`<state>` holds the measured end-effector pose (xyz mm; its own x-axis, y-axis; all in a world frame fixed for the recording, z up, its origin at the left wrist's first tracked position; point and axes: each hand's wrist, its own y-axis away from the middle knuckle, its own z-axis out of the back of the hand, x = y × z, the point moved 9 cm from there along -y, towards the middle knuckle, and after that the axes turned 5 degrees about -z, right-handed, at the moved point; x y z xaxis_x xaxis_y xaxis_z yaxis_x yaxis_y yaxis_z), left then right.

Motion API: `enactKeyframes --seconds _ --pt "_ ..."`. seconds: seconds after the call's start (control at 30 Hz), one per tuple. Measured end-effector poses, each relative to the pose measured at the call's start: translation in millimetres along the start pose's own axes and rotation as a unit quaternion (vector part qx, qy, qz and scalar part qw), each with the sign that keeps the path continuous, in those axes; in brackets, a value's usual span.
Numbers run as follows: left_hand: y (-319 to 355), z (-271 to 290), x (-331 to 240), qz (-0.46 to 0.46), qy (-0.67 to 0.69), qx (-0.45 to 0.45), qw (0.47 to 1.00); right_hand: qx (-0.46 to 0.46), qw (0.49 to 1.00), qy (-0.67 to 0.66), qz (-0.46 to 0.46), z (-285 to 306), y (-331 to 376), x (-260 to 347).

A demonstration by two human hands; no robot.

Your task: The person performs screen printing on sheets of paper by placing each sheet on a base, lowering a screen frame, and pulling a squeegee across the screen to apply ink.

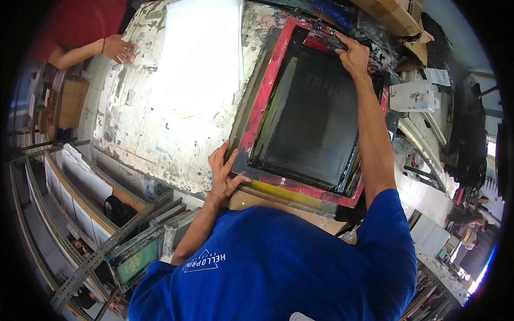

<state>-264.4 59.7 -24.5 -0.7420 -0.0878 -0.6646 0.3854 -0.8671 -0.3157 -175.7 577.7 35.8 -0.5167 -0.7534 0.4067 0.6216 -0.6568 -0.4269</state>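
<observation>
A screen printing frame with red, ink-stained rails and a dark mesh lies tilted in front of me, right of centre. My left hand holds its near left corner, the thumb along the near rail and the fingers beside the left rail. At the far right, my right hand grips the ink-smeared far rail, its index finger stretched along it. The undersides of both grips are hidden. Beneath the frame's near edge shows a yellowish board edge.
White sheets lie on a paint-spattered table to the left. Another person's hand rests at its far left edge. A white plastic container stands right of the frame. Metal racks with stored frames fill the lower left.
</observation>
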Motion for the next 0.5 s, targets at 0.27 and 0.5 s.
enactKeyframes --seconds 0.27,0.5 --pt "4.6 -3.9 5.7 0.06 0.036 0.012 0.997 0.074 0.964 -0.11 -0.229 42.7 28.8 -15.9" --pt "6.0 12.3 -7.3 0.025 0.096 -0.085 0.991 0.117 0.904 -0.292 -0.289 104.9 152.3 104.5"
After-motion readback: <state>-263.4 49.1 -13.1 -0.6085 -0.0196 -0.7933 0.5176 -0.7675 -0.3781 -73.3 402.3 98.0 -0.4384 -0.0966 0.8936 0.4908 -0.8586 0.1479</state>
